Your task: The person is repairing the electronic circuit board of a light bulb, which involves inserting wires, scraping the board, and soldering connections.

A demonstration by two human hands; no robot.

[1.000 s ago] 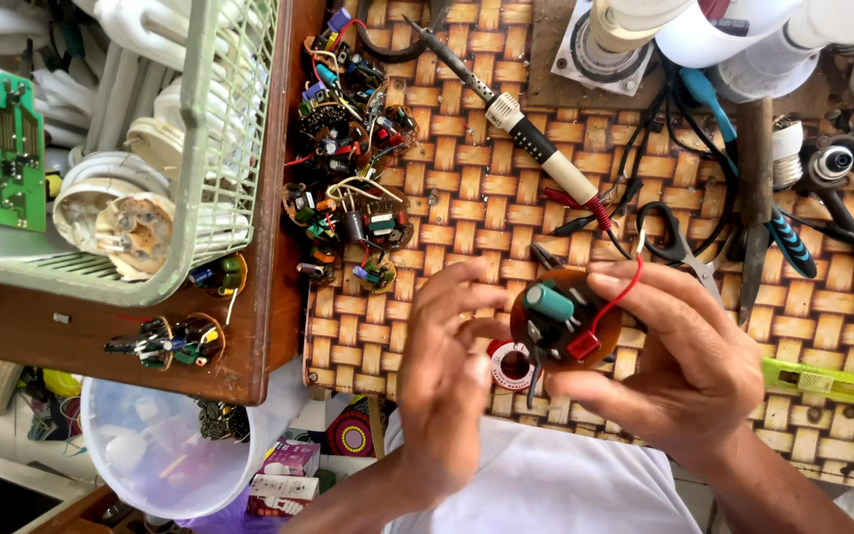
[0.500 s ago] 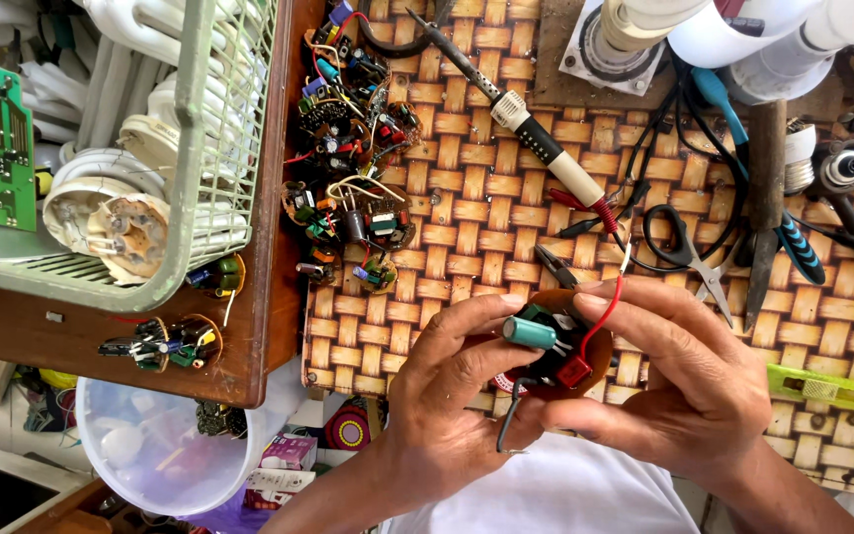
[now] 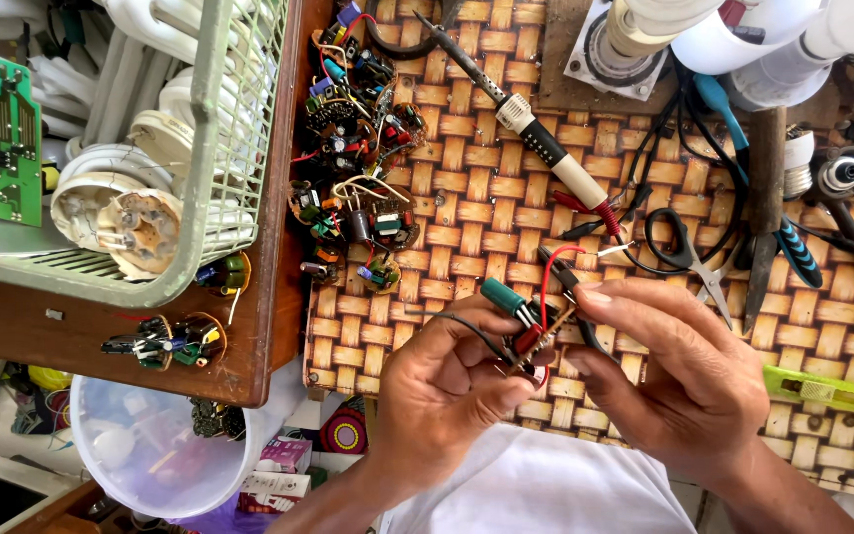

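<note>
My left hand (image 3: 445, 388) and my right hand (image 3: 674, 378) together grip a small round circuit board (image 3: 531, 341) over the woven mat. The board is seen edge-on between my fingertips. A teal cylindrical part (image 3: 502, 296) sticks out of it toward the upper left, and a red wire (image 3: 549, 277) loops up from it. A thin black wire (image 3: 457, 321) crosses my left fingers. Just above my hands lies a soldering iron (image 3: 536, 133) with a pale and black handle, its tip pointing up and left.
A heap of used circuit boards (image 3: 353, 168) lies on the woven mat (image 3: 467, 208). Left of it stands a green wire basket (image 3: 219, 148) of lamp bases. Black scissors (image 3: 689, 252), a blue-handled tool (image 3: 793, 247) and white tubes (image 3: 724, 40) sit at the right. Below stands a clear bucket (image 3: 150, 445).
The board has turned from face-up to edge-on in my fingers. My hands have drawn closer together around it, and the red wire now stands up above it.
</note>
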